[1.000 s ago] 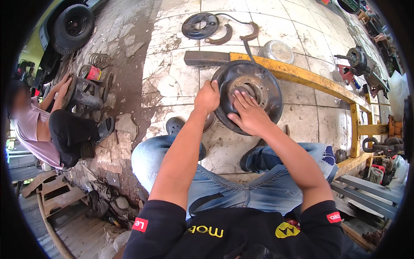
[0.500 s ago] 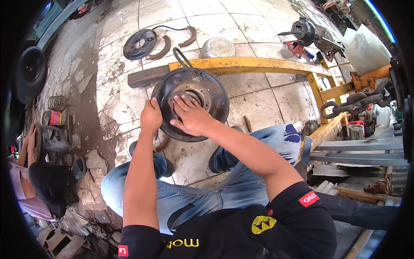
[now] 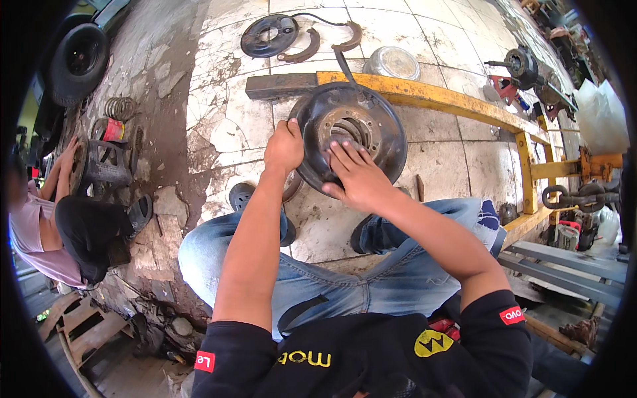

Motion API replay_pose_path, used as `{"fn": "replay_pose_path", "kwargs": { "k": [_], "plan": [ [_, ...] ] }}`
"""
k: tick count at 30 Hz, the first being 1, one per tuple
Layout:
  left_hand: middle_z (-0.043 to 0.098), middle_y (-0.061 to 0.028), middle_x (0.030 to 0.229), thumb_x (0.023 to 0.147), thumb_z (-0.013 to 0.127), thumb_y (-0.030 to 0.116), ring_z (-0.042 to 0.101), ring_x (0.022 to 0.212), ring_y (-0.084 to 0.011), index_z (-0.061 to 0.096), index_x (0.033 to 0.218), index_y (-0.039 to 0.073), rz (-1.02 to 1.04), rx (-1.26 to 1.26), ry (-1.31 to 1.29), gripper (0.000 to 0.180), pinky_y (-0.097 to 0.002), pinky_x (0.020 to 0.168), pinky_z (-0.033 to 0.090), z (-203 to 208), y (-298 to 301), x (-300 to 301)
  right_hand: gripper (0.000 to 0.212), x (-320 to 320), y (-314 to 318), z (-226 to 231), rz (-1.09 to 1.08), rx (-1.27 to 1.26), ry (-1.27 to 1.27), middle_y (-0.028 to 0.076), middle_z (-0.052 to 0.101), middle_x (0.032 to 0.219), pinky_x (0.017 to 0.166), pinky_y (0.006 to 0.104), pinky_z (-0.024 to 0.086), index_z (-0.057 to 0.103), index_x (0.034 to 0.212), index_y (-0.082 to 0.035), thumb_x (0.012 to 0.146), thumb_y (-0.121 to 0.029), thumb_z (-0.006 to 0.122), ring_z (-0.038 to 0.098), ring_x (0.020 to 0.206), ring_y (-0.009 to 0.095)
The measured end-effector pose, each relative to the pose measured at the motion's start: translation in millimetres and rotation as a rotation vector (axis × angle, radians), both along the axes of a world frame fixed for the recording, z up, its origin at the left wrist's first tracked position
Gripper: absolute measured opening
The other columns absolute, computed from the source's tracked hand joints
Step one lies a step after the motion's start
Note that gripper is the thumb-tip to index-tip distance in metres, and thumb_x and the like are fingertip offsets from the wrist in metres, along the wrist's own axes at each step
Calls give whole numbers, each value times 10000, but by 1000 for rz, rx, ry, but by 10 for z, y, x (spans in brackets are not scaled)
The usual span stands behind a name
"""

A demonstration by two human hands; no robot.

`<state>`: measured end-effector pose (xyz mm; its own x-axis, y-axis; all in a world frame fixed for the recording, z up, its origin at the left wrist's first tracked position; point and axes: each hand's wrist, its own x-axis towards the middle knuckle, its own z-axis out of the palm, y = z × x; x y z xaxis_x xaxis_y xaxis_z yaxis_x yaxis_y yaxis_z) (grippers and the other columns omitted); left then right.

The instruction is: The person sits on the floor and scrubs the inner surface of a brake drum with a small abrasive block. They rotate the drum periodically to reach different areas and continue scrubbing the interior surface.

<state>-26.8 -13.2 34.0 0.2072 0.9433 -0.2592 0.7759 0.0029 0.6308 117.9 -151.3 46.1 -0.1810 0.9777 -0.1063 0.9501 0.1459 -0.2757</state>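
A dark, round brake backing plate (image 3: 390,136) with a rusty bolt ring around its central hole is tilted up in front of me, close to the yellow steel frame. Wrapped around its left rim, my left hand (image 3: 284,146) has the thumb on the near face and the fingers mostly hidden. My right hand (image 3: 358,176) lies flat with fingers apart, fingertips at the lower edge of the hole. Below the left rim, a curved rusty piece (image 3: 292,187) shows partly.
Across the far side runs the yellow frame (image 3: 431,96). Beyond it lie another backing plate (image 3: 253,45), two curved brake shoes (image 3: 306,50) and a round metal pan (image 3: 393,63). A chain (image 3: 584,199) hangs at right. Another person (image 3: 86,229) sits at left near a coil spring (image 3: 121,106).
My right hand has slid from over the central hole to its lower edge, uncovering more of the hole. My left hand keeps its rim hold. The whole view has shifted, moving things rightward.
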Motion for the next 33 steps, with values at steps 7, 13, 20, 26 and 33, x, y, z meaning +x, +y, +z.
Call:
{"fn": "replay_pose_path", "kwargs": {
  "k": [7, 13, 20, 26, 33],
  "plan": [
    [628, -307, 1054, 1007, 294, 411, 587, 1021, -472, 545, 1100, -14, -25, 7, -16, 503, -524, 895, 444, 16, 10, 28, 704, -1, 400, -9, -115, 53, 25, 207, 292, 1523, 1123, 534, 252, 354, 1435, -1, 976, -535, 367, 256, 1415, 383],
    [624, -320, 1044, 1009, 294, 407, 583, 1013, -486, 543, 1087, -26, -37, 81, -7, 506, -527, 885, 450, -75, -7, 43, 659, 109, 191, -76, -26, 112, 43, 156, 332, 1518, 1125, 526, 255, 387, 1436, -63, 978, -535, 365, 273, 1413, 367],
    [619, -329, 1042, 1010, 313, 401, 578, 1025, -483, 545, 1120, -37, -17, 49, -61, 508, -523, 891, 441, -22, -5, 54, 689, 79, 544, -232, -203, 200, 77, 179, 358, 1497, 1132, 510, 251, 424, 1389, 24, 978, -527, 368, 282, 1405, 380],
    [617, -325, 1053, 1015, 310, 394, 578, 1024, -478, 546, 1092, -38, -31, 5, -67, 499, -515, 893, 439, 88, -9, 67, 721, 196, 545, -193, -207, 187, -30, 205, 320, 1509, 1142, 504, 238, 407, 1397, 30, 981, -553, 324, 268, 1420, 353],
    [614, -325, 1058, 1015, 315, 394, 569, 1030, -484, 547, 1088, -44, -12, 1, -70, 501, -507, 895, 439, 40, -5, 47, 643, 308, 560, -190, -90, 182, 30, 199, 321, 1510, 1151, 494, 223, 433, 1367, 33, 1008, -484, 304, 278, 1409, 366]
  ]
}}
